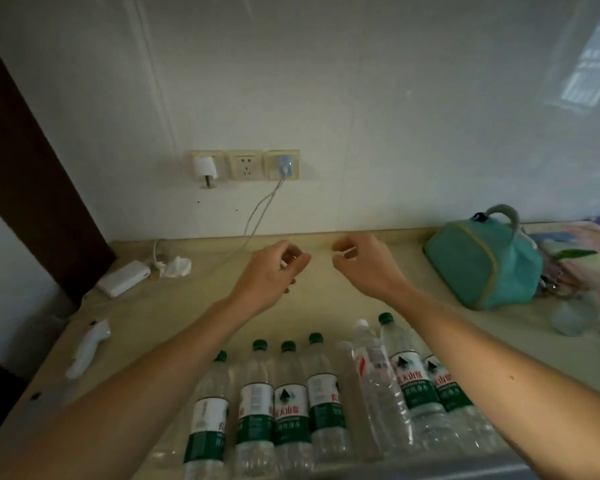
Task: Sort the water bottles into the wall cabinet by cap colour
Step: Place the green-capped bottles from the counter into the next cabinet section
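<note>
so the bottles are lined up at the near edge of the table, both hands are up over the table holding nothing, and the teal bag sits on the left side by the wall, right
Almost. The head view shows the teal bag on the right side of the table, not the left. The rest holds: the bottles stand in a row at the near edge, and the left hand and right hand are raised over the table, fingers loosely curled, holding nothing.

The clear plastic water bottles with green caps [286, 403], standing in a row at the near edge of the bench [326, 306], carry white-and-green labels with a dark mountain-shaped logo and red Chinese characters. On the right one [407, 379] the red line reads roughly 农夫山泉, with small white characters on the green band below, too blurred to read. The white-capped clear bottle [369, 365] bears a red-and-white label whose print is illegible.
</note>
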